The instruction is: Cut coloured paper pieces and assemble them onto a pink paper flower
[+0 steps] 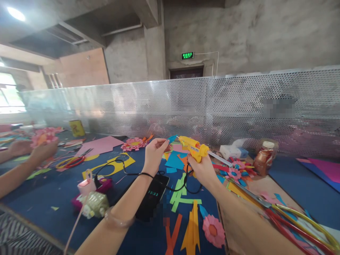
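The small blue paper piece (172, 139) is above the desk (37, 200), pinched by one end in the grip of your left hand (154, 156). Directly beside its free end is the nozzle of the yellow glue gun (198, 147), whose handle is enclosed in the grip of your right hand (202, 170). A pale glue stick (219, 158) projects from the gun's rear. The step in hand is judged to be the application of glue to the paper; whether any bead is already on it cannot be told.

The next move calls for a steady left pinch, a light squeeze of the trigger and fingertips clear of the hot nozzle. Slack also matters: the black cord (132, 174) crosses your left wrist and could tug at either hand.

Nearer you on the desk lie light-green strips (176, 202), yellow-orange strips (191, 232) and, beside these, a pink flower (213, 230) with a blue leaf-like piece at its edge, a plausible model for your own piece. Farther outward, large scissors (300, 219) lie to your right; to your left, a co-worker's hands (45, 150) hold another pink flower.
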Demonstrator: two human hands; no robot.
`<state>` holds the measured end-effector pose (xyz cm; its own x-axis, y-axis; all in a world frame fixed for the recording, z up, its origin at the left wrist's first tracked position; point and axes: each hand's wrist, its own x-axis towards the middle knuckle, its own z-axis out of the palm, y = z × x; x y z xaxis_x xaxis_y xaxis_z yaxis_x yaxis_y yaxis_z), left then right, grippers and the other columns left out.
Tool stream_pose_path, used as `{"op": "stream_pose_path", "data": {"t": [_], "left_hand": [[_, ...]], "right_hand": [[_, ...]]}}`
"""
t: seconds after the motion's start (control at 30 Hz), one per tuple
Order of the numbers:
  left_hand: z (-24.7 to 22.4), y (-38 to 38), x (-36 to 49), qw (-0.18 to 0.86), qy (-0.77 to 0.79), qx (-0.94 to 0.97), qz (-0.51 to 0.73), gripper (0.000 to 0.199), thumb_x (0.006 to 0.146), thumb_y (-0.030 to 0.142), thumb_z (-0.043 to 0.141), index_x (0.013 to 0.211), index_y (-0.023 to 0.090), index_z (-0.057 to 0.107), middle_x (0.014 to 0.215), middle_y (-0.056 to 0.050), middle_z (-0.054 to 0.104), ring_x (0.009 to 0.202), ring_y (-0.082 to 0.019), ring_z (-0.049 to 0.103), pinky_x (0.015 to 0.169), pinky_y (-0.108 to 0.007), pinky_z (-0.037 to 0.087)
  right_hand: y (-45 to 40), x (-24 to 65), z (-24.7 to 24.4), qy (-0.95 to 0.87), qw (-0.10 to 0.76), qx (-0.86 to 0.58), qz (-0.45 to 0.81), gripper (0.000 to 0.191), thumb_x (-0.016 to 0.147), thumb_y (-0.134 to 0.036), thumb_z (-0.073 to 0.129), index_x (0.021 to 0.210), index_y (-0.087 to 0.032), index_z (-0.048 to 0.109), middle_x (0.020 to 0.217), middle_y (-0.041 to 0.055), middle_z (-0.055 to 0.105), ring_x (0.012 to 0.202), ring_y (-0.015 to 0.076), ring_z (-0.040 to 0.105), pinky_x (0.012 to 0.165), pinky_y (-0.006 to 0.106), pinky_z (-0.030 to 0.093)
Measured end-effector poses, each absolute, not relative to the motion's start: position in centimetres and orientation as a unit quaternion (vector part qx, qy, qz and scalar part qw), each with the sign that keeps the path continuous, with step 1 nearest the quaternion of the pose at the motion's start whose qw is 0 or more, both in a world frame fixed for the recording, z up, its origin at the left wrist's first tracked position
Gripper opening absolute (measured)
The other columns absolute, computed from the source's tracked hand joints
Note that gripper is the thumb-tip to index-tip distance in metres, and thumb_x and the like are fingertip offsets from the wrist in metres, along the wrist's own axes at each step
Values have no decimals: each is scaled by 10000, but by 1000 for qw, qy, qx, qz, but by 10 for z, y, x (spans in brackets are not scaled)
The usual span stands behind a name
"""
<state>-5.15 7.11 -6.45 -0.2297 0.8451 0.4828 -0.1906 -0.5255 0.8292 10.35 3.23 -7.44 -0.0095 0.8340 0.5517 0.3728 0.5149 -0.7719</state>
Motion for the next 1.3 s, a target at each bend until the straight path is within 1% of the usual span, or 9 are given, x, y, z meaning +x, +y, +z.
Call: {"op": "stream_pose_path", "data": {"t": [0.23, 0.37, 0.53, 0.63, 0.73, 0.9, 1.1, 1.3], "left_hand": [[-63, 68, -51, 357, 326, 510, 711, 221, 651, 309, 678, 757, 135, 593, 611, -4, 634, 570, -142, 629, 625, -297, 531], [-64, 68, -51, 350, 330, 517, 708, 203, 665, 298, 670, 759, 135, 595, 607, -5, 639, 568, -142, 631, 623, -296, 534], [-65, 70, -52, 348, 325, 522, 708, 201, 673, 289, 666, 770, 130, 593, 608, -6, 640, 560, -139, 631, 614, -290, 536], [-64, 70, -52, 350, 325, 519, 708, 207, 671, 295, 666, 775, 132, 591, 612, -3, 636, 559, -137, 629, 607, -287, 537], [-64, 69, -52, 353, 326, 518, 707, 212, 669, 300, 666, 775, 133, 588, 613, -3, 632, 564, -139, 629, 602, -287, 537], [-62, 68, -52, 353, 324, 515, 711, 213, 660, 306, 671, 763, 138, 590, 621, -4, 628, 585, -144, 632, 605, -290, 537], [-62, 68, -52, 354, 328, 513, 710, 219, 649, 303, 679, 761, 136, 590, 622, -6, 631, 582, -144, 630, 604, -290, 535], [-62, 68, -51, 355, 327, 514, 709, 204, 650, 295, 678, 750, 140, 591, 607, 1, 628, 567, -138, 625, 594, -282, 534]], "right_hand": [[32, 105, -73, -682, 542, -445, 207, 162, 772, -291, 439, 681, -172, 501, 593, -9, 482, 591, 137, 464, 579, 247, 361], [31, 106, -72, -679, 539, -455, 202, 152, 762, -294, 445, 687, -176, 504, 611, -11, 496, 592, 137, 464, 583, 249, 362], [33, 106, -73, -690, 532, -450, 198, 180, 756, -278, 436, 606, -186, 474, 610, 3, 502, 672, 163, 494, 629, 265, 364], [33, 106, -73, -690, 535, -445, 199, 187, 757, -287, 437, 600, -189, 466, 616, 9, 511, 695, 172, 499, 642, 272, 366], [32, 105, -72, -689, 534, -449, 195, 184, 753, -288, 436, 601, -186, 459, 617, 3, 504, 647, 158, 475, 628, 274, 355], [31, 107, -71, -688, 529, -454, 198, 171, 734, -270, 437, 583, -191, 421, 520, -35, 410, 540, 127, 418, 561, 259, 323], [31, 109, -71, -680, 533, -458, 211, 133, 712, -261, 439, 613, -179, 472, 566, -21, 474, 548, 125, 438, 532, 249, 316], [31, 109, -69, -674, 537, -464, 206, 142, 699, -256, 441, 575, -188, 431, 526, -29, 424, 536, 122, 412, 519, 244, 308]]}}
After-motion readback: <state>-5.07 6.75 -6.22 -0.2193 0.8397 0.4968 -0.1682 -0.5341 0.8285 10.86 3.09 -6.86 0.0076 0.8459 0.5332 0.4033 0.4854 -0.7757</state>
